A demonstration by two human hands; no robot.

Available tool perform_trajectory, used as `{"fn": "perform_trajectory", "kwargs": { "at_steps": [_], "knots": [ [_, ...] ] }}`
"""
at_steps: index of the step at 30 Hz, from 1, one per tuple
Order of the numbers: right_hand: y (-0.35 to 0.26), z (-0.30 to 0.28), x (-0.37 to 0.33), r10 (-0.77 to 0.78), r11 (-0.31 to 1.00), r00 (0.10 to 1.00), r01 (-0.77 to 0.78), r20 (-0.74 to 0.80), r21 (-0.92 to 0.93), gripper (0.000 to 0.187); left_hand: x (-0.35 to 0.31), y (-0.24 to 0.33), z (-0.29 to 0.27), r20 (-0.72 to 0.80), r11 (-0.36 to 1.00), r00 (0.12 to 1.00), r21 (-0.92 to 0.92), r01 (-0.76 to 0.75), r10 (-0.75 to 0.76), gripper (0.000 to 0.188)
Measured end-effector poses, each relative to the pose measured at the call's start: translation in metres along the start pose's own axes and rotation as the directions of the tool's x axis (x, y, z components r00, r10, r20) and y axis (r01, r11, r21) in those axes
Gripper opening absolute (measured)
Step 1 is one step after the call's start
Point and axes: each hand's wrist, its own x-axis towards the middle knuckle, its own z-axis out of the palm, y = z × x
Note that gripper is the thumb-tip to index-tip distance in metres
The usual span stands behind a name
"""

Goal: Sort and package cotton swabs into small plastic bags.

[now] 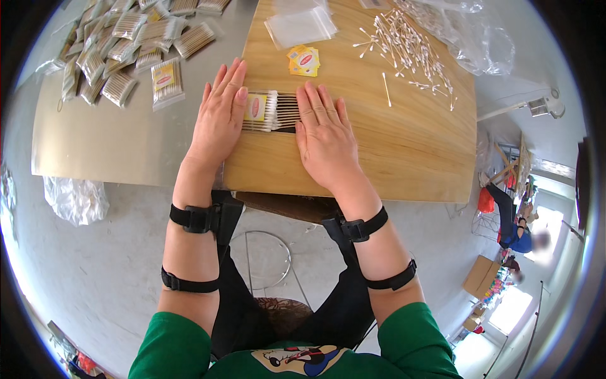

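A row of cotton swabs lies between my hands on the wooden table, over a dark surface that shows between the sticks. At its left end is a clear bag with a yellow label. White swab tips line up beside the label. My left hand lies along the bag's left end, fingers stretched out and thumb beside the label. My right hand rests flat at the row's right end, its fingers hiding that end. Beyond them sits a small stack of yellow labels.
Filled swab packs pile up at the far left on a metal surface, one labelled pack apart. Clear empty bags lie at the back. Loose swabs and a plastic sheet lie at far right.
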Motion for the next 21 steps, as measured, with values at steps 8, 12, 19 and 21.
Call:
{"fn": "perform_trajectory", "kwargs": {
  "at_steps": [8,12,19,21],
  "knots": [
    [-0.016,0.004,-0.002,0.064,0.998,0.998,-0.064,-0.023,-0.003,0.055,0.0,0.0,0.0,-0.005,1.0,1.0,-0.002,-0.012,0.012,0.05],
    [-0.022,0.006,-0.002,0.1,0.995,0.995,-0.1,-0.02,0.015,0.055,0.001,0.002,0.0,-0.002,1.0,1.0,0.017,-0.009,0.009,0.05],
    [-0.025,0.002,0.0,0.096,0.995,0.995,-0.096,0.016,0.014,0.053,-0.002,0.001,-0.001,-0.003,0.999,1.0,0.037,0.004,-0.004,0.05],
    [-0.022,0.003,-0.002,0.111,0.994,0.994,-0.111,0.013,0.001,0.052,0.0,0.004,0.001,-0.004,0.999,1.0,0.042,-0.006,0.006,0.05]
  ]
}}
